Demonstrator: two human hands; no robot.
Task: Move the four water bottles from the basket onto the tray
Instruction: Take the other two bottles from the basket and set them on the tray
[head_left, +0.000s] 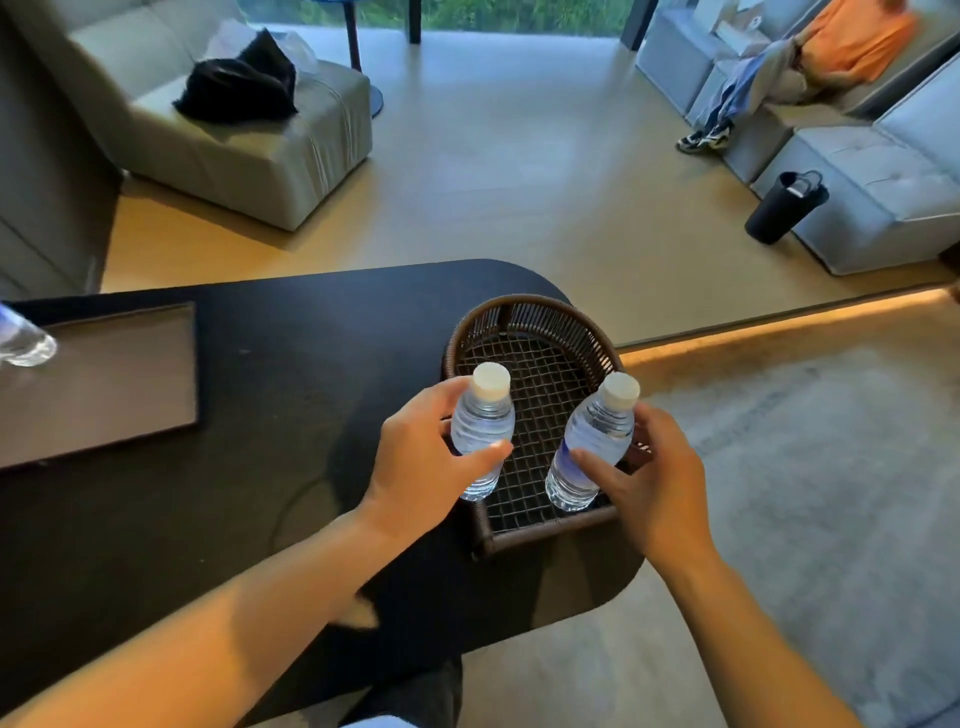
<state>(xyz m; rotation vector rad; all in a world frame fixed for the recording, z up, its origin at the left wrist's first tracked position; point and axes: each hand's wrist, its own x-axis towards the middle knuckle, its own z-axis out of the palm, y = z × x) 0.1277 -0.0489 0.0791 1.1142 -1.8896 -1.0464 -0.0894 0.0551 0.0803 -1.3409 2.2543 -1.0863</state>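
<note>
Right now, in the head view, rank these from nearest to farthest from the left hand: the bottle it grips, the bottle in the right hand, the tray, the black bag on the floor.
From the left hand:
1. Left bottle, gripped in its fingers.
2. Right bottle, across the basket, in the right hand.
3. Tray, far left on the table.
4. Black bag, on the floor, far right.

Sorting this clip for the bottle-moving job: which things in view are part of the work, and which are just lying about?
Part of the job:
- left hand gripping a water bottle
- right hand gripping a second water bottle
- wicker basket
- tray, bottle at its left edge

Lying about:
- black bag on floor
- dark clothing on sofa
- seated person
</note>
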